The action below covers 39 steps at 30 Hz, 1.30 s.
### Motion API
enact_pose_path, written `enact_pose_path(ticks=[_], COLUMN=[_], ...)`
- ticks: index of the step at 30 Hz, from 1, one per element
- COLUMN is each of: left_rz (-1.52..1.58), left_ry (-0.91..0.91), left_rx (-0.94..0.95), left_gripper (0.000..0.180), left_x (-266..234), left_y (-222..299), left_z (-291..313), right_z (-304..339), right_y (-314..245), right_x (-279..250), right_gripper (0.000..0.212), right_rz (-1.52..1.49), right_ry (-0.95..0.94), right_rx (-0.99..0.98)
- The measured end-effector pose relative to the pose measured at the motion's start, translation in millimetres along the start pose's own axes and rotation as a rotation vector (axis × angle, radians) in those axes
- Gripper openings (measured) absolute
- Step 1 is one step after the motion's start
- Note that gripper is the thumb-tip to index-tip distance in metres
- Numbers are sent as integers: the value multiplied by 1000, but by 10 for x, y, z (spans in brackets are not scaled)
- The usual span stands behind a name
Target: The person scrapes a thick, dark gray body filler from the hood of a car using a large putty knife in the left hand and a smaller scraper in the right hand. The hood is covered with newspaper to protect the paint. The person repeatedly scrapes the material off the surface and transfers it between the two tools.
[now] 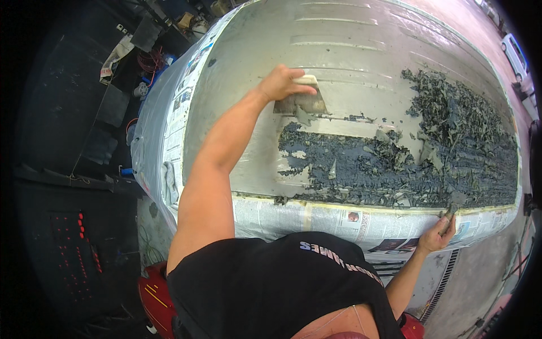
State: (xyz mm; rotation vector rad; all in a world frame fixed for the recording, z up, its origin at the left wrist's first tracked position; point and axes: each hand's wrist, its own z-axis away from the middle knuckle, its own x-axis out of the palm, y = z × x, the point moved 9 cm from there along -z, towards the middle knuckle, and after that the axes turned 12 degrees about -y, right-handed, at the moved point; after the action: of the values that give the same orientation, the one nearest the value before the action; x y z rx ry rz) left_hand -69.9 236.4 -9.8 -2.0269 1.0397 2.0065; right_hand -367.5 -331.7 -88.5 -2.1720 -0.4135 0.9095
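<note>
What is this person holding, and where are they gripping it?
The left hand grips a wide scraper by its top handle. The right hand rests on the papered edge; whether it holds anything cannot be told.

Count: two hands, left hand (280, 83) and right hand (436, 235). One scraper (302, 101) (wide blade). One grey panel (339, 45). Peeled paint flakes (457, 113): too many to count. Newspaper masking (316, 220): several sheets, number unclear.

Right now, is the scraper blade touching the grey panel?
Touching. The head view shows the left hand pressing the scraper flat on the grey panel, its lower edge meeting the peeled paint with no gap.
</note>
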Motion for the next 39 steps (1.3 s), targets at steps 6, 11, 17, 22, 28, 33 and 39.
enact_pose_path(ticks=[6,11,17,22,28,33,39], left_rz=[67,-3,-41,-94,-208,-171,-139], left_ry=[99,114,249,311,300,272,240], left_rx=[105,102,118,121,188,166,178], left_gripper=[47,48,50,53,54,51,57], left_x=[-43,-9,-260,-288,-315,-226,-113], left_y=[54,92,51,-91,157,176,315], left_z=[-4,99,156,307,344,276,254], right_z=[-8,-12,-8,-18,-45,-49,-50], right_y=[15,53,22,-99,-63,-128,-117], right_x=[-12,-12,-38,-14,15,-22,-29], right_gripper=[37,36,36,35,35,35,35], right_rz=[-39,-52,-5,42,2,52,69], right_ry=[5,-3,-3,-1,21,24,27], right_rx=[2,-4,14,-28,-28,-38,-27])
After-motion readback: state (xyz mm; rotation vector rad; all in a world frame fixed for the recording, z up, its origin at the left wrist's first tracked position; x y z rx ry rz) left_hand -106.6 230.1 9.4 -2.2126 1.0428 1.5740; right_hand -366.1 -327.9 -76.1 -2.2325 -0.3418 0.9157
